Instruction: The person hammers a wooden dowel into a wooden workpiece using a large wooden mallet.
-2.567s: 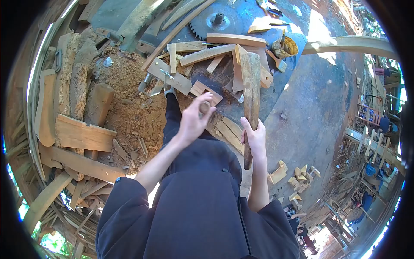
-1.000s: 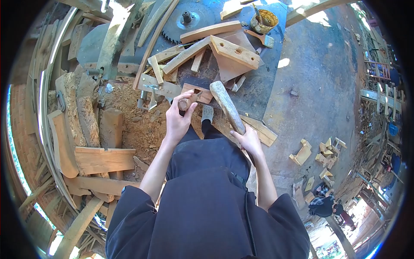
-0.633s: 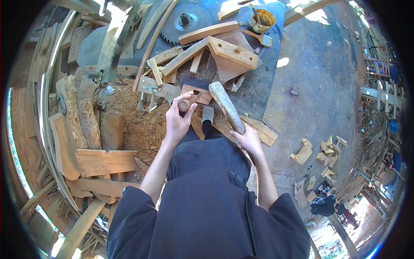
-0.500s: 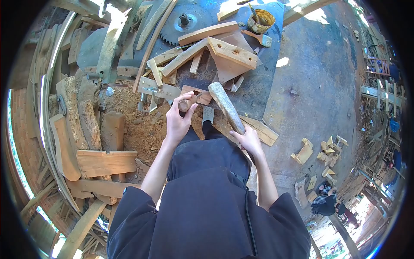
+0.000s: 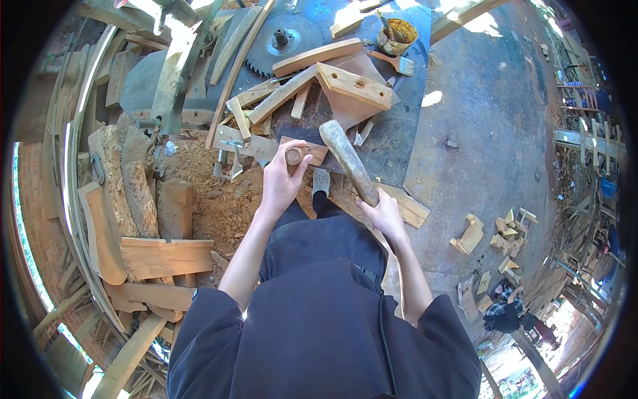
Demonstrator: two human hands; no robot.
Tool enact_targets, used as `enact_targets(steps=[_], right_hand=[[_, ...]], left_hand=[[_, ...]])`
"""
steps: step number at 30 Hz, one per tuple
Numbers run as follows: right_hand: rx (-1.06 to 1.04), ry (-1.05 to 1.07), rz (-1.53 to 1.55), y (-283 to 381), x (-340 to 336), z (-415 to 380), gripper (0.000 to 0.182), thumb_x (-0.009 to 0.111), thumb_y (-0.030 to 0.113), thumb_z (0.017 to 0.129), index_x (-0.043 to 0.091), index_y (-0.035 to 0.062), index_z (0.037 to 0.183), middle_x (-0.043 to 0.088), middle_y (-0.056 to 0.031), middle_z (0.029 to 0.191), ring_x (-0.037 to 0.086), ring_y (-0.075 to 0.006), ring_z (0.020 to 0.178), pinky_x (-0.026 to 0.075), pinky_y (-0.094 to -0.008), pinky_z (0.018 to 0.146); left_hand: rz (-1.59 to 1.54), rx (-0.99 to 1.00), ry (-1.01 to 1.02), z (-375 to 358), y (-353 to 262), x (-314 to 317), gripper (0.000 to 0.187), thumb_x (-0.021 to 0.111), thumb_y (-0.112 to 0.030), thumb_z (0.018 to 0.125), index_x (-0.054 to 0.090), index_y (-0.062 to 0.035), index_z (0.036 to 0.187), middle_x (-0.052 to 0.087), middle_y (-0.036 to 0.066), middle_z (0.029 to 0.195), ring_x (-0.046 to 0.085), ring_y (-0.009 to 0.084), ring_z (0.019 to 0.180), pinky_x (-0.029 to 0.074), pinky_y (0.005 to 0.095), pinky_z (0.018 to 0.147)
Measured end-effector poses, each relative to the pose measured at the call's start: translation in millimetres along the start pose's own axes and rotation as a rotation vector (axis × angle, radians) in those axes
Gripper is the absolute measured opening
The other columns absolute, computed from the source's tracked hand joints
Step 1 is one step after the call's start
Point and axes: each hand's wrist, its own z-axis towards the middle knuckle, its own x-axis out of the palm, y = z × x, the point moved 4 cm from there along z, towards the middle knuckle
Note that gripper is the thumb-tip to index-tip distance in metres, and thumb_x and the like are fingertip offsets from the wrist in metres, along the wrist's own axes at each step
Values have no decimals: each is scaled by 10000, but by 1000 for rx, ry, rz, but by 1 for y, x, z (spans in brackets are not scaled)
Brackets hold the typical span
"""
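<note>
My left hand [image 5: 282, 181] is closed around the round wooden handle of a chisel [image 5: 293, 156], seen almost end-on; its blade is hidden beneath. The chisel stands over a wooden workpiece [image 5: 316, 154] at the near edge of the metal table. In my right hand [image 5: 384, 216] is a wooden mallet [image 5: 348, 158], a thick worn club held at its lower end. The mallet's upper end hangs to the right of the chisel, apart from it.
On the table [image 5: 392, 143] lie a circular saw blade [image 5: 279, 41], a board with several holes [image 5: 355, 85], a paintbrush [image 5: 399, 64] and a yellow pot [image 5: 397, 36]. Wood offcuts [image 5: 469, 234] lie on the floor at right. Timber [image 5: 166, 258] is stacked at left. Another person [image 5: 503, 315] is lower right.
My left hand has shifted slightly right and turned the chisel more upright, so its handle now shows end-on. The mallet stays at about the same height beside it.
</note>
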Motion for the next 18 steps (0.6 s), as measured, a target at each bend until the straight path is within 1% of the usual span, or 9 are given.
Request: enact_targets(steps=[5, 7, 8, 10, 11, 12, 14, 15, 18], right_hand=[[-218, -161, 267, 94, -54, -61, 533, 848, 325, 892, 666, -54, 1219, 788, -217, 920, 807, -357, 837, 624, -444, 749], [-496, -242, 260, 146, -86, -104, 426, 874, 194, 868, 660, -26, 1163, 766, -178, 856, 768, -239, 713, 595, -391, 668], [-496, -249, 261, 149, -92, -115, 426, 874, 194, 868, 660, -26, 1163, 766, -178, 856, 768, -239, 713, 595, -391, 668], [-832, -280, 162, 162, -98, -139, 417, 873, 171, 860, 645, -14, 1156, 758, -192, 863, 795, -292, 775, 606, -388, 695], [-817, -233, 158, 157, -88, -137, 423, 864, 200, 870, 644, 0, 1172, 763, -220, 890, 797, -370, 818, 619, -417, 717], [-821, -240, 157, 151, -77, -124, 423, 864, 200, 870, 644, 0, 1172, 763, -220, 890, 797, -370, 818, 619, -417, 717], [-262, -58, -194, 120, -48, -78, 412, 857, 228, 874, 648, 15, 1159, 760, -256, 919, 781, -418, 830, 619, -455, 722], [-243, -96, -184, 113, -50, -69, 394, 844, 241, 883, 652, 15, 1142, 753, -276, 922, 763, -448, 836, 613, -485, 724], [-545, -288, -195, 152, -93, -104, 388, 834, 240, 875, 625, 12, 1109, 743, -243, 863, 762, -433, 772, 612, -497, 700]], left_hand=[[3, -57, 41, 5, 1, 5, 351, 785, -124, 1004, 625, -36, 1305, 761, 148, 1184, 755, 304, 1113, 578, 394, 963], [9, -88, 71, 3, 4, 11, 363, 787, -116, 1002, 628, -30, 1317, 762, 129, 1180, 746, 263, 1120, 562, 375, 1004], [-1, -83, 48, -1, 15, 18, 341, 784, -124, 1009, 639, -44, 1307, 756, 105, 1188, 732, 233, 1123, 556, 372, 1010], [-20, -70, -3, -2, 23, 23, 298, 777, -140, 1023, 662, -72, 1289, 744, 56, 1205, 703, 172, 1130, 544, 365, 1021], [-8, -25, -29, -4, 24, 23, 299, 785, -115, 1001, 671, -61, 1272, 754, 75, 1187, 724, 201, 1121, 554, 370, 1008], [3, 20, -57, -3, 20, 22, 301, 793, -91, 979, 680, -50, 1255, 765, 94, 1169, 744, 229, 1112, 564, 375, 995], [176, 55, 18, -8, 46, 23, 311, 788, -37, 925, 699, -32, 1223, 779, 150, 1155, 758, 318, 1120, 580, 400, 959], [46, -72, 3, -9, 42, 23, 343, 771, -11, 887, 704, -16, 1223, 777, 192, 1184, 734, 403, 1151, 583, 445, 950], [146, -41, -20, -8, 38, 23, 308, 758, -5, 917, 699, -12, 1219, 780, 182, 1133, 757, 375, 1068, 584, 443, 926]])
